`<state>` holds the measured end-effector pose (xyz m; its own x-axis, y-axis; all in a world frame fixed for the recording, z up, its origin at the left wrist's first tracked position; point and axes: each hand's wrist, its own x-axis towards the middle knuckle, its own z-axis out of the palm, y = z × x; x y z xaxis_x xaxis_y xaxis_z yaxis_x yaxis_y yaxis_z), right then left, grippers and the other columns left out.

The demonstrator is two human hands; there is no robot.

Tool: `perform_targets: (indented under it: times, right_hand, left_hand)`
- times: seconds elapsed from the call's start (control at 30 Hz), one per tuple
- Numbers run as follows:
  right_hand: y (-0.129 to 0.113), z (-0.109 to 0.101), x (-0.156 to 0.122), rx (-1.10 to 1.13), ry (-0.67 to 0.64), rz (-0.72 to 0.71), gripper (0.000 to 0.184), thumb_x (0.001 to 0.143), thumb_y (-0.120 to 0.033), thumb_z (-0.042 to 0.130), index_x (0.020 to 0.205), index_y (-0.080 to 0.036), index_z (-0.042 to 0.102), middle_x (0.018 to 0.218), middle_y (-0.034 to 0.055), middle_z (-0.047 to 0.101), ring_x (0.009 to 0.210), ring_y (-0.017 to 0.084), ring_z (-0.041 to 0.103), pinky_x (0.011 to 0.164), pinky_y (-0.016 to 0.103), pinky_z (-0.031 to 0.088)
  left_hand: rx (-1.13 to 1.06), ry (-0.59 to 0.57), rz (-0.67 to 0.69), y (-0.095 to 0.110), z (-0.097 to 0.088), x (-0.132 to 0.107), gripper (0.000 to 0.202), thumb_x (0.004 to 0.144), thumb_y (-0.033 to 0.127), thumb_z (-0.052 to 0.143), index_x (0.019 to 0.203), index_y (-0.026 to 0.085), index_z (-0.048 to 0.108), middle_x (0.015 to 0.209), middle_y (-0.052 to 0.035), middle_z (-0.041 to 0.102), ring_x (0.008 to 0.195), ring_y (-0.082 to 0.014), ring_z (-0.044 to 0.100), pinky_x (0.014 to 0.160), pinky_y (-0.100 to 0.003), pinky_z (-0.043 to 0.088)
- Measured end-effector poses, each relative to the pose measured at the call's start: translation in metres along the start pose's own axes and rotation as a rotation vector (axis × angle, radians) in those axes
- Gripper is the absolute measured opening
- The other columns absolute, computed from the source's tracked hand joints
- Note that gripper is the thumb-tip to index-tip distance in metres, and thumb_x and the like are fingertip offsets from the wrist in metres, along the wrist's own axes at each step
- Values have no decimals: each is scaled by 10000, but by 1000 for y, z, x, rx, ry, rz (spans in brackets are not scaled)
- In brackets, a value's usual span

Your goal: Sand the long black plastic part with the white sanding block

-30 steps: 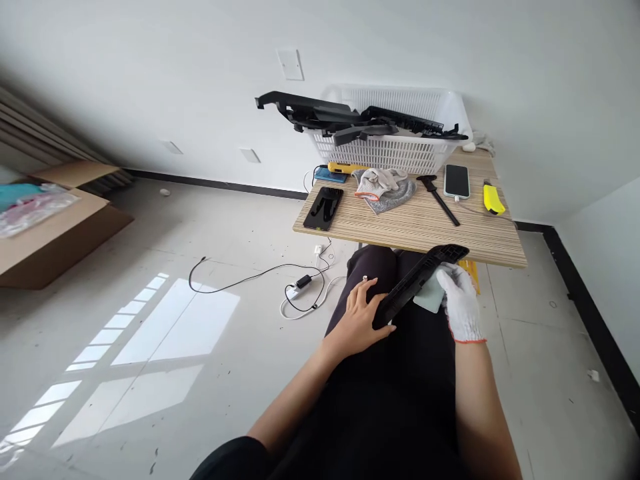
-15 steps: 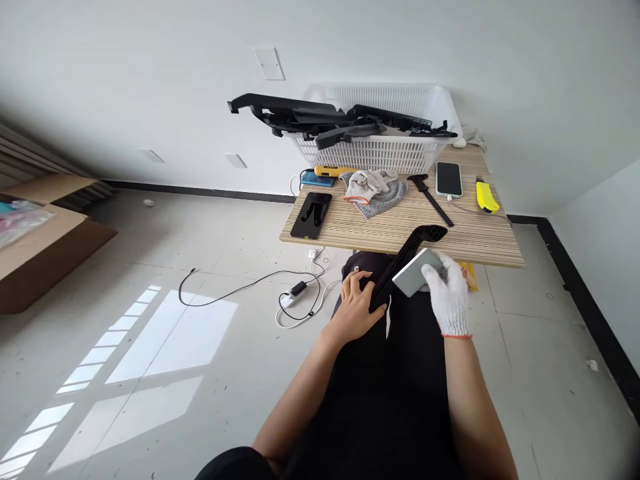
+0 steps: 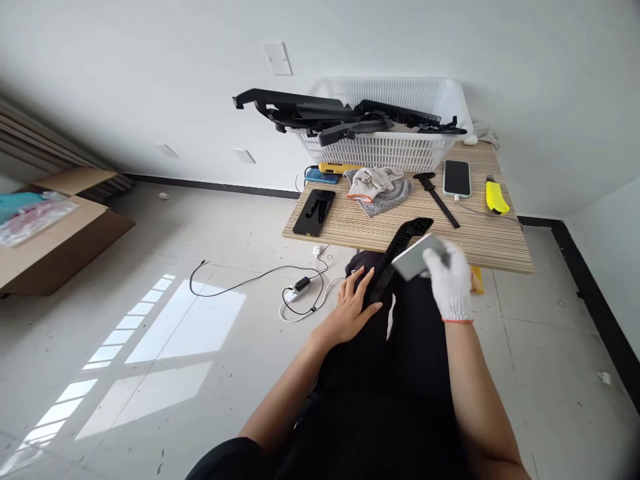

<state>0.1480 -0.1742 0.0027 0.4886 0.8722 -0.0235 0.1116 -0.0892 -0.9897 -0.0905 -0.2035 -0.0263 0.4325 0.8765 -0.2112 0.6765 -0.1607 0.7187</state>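
My bare left hand (image 3: 350, 313) lies on my dark-trousered thigh with its fingers spread. The lower end of a long black plastic part (image 3: 395, 253) rests between its thumb and forefinger; I cannot tell whether they press on it. This part slants up from my lap to the table's front edge. My right hand (image 3: 447, 280), in a white knit glove with an orange cuff, is shut on a flat grey-white rectangular pad (image 3: 415, 259). The pad is tilted close beside the black part. A thin white strip (image 3: 391, 317) shows on my lap.
On the wooden table (image 3: 360, 233) are phones, including a black phone (image 3: 314, 213), gloves (image 3: 375, 183), a black hammer-shaped piece (image 3: 437, 200) and a yellow cutter (image 3: 496, 197). Behind them a white basket (image 3: 400, 155) holds black parts (image 3: 310, 113). Cables (image 3: 260, 272) lie on the floor.
The black part's upper end has shifted slightly left. My left hand's fingers have straightened and spread. The pad has turned a little in my right hand. The whole view has shifted slightly.
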Motion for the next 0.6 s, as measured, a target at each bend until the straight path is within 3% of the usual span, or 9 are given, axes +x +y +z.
perform_targets:
  times: [0.07,0.17,0.2,0.3,0.33,0.43,0.47,0.57,0.6]
  right_hand:
    - [-3,3,2,58,179,-30,561,851,-507,697,1314,-203,609,1171,96,701,793,181,716,581,297,634]
    - [-3,6,4,26,-119,3,558,798,-486,768,1262,-200,648,1159,99,710,850,211,722,588,307,642]
    - [-2,6,4,14,-137,13,554,788,-476,778,1251,-197,656,1149,99,714,857,217,723,591,312,645]
    - [1,6,5,95,226,-1,536,854,-484,690,1296,-193,602,1195,106,693,855,201,724,604,312,650]
    - [1,6,6,118,240,9,537,854,-484,687,1295,-192,594,1205,107,687,846,195,725,601,309,648]
    - [-1,3,7,43,-94,44,555,783,-475,775,1239,-189,640,1145,99,709,837,208,723,570,298,640]
    - [-3,2,7,13,-89,29,557,779,-472,781,1239,-189,645,1132,98,713,841,211,723,567,294,638]
    - [-9,0,7,34,227,-27,544,850,-500,696,1289,-194,599,1153,99,701,842,198,726,578,288,637]
    - [-10,0,6,36,188,-8,545,849,-502,697,1287,-195,596,1157,100,700,844,197,728,582,289,639]
  left_hand:
    - [-14,29,6,1,5,1,704,1028,512,458,1632,354,132,1708,-94,119,1592,-343,86,1267,-628,142]
    - [-32,83,18,4,14,3,692,1030,493,467,1629,344,155,1701,-99,150,1591,-334,100,1270,-619,140]
    - [-40,97,15,5,17,3,686,1031,492,467,1628,338,166,1699,-99,160,1589,-334,109,1270,-616,144]
    - [-59,108,18,6,22,6,672,1033,496,462,1623,321,192,1694,-100,179,1580,-331,139,1272,-609,154]
    - [-66,108,24,6,23,6,669,1033,495,463,1621,320,196,1692,-100,186,1578,-330,146,1273,-608,157]
    - [-86,107,30,7,24,8,663,1032,483,474,1617,328,204,1687,-98,200,1576,-324,154,1270,-604,180]
    - [-87,109,28,7,24,8,661,1031,481,477,1615,327,208,1684,-98,205,1576,-321,156,1270,-600,186]
    - [-70,126,25,7,25,8,653,1030,474,481,1609,317,224,1676,-102,222,1570,-319,172,1271,-596,191]
    - [-62,134,24,8,25,8,651,1029,470,484,1608,317,229,1673,-103,229,1568,-321,179,1268,-599,195]
